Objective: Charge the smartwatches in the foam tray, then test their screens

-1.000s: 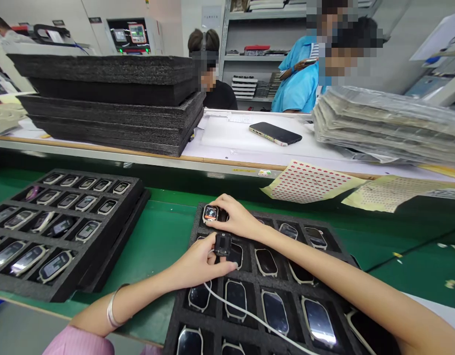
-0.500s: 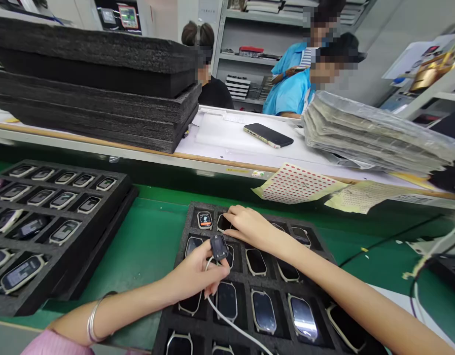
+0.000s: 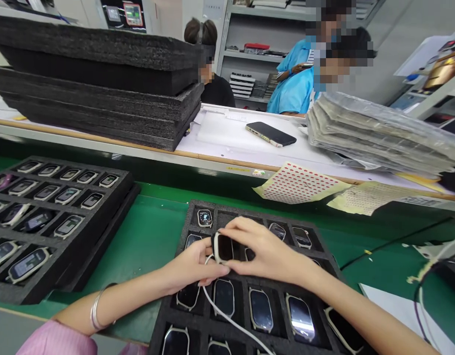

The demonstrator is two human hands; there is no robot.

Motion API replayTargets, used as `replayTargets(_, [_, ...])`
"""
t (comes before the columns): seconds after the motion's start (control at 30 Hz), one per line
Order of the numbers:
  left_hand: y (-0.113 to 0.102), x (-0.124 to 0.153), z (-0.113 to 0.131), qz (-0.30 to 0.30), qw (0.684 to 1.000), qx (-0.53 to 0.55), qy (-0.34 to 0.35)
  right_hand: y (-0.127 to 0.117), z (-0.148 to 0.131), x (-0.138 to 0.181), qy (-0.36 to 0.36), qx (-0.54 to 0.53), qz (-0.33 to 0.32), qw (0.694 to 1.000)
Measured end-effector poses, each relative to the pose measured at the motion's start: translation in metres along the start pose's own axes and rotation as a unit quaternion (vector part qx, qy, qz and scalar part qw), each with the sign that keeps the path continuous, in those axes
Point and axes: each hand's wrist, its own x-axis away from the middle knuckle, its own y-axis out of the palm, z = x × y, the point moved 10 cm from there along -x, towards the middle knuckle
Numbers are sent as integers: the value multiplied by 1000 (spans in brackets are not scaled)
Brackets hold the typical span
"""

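My right hand [image 3: 259, 251] grips a smartwatch case [image 3: 225, 248] without a strap by its edges, its dark screen facing me. My left hand [image 3: 192, 265] is closed round a black charger, now mostly hidden behind the watch. The two hands bring watch and charger together, but whether they touch is hidden. A white cable [image 3: 217, 303] runs from the left hand down across the tray. Under both hands lies a black foam tray [image 3: 186, 217] with several strapless watches in its pockets. One watch [image 3: 204, 217] in its back left corner has a lit screen.
A second foam tray [image 3: 129, 180] of watches, many with lit screens, sits at the left. Across the raised shelf are stacked black foam trays [image 3: 101, 98], a phone [image 3: 271, 133] and a pile of plastic-wrapped trays [image 3: 371, 133]. Several people are behind the shelf.
My right hand has lifted the watch out of a back-row pocket and moved it toward me, in front of the charger. My left hand still grips the charger.
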Motion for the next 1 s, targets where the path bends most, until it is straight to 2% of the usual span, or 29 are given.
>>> replayTargets(0.1, [2,1,1,6,1000,-22,9,11,-11,3,-15,51,-27,998])
replayTargets(0.3, [3,2,-2,23,997,-71,28,23,-14,5,-25,72,-52,996])
replayTargets(0.37, [0,3,-3,32,995,-86,24,25,-17,7,-40,70,-28,996])
replayTargets(0.47, [-3,5,-1,44,994,-97,22,24,-22,9,-60,69,48,995])
replayTargets(0.63, [-4,7,4,32,995,-83,38,19,-26,13,-92,53,135,985])
replayTargets(0.83, [-3,8,5,23,995,-86,41,16,-28,14,-108,46,155,981])
replayTargets(1.0, [-1,8,5,15,995,-93,36,17,-28,15,-111,44,142,983])
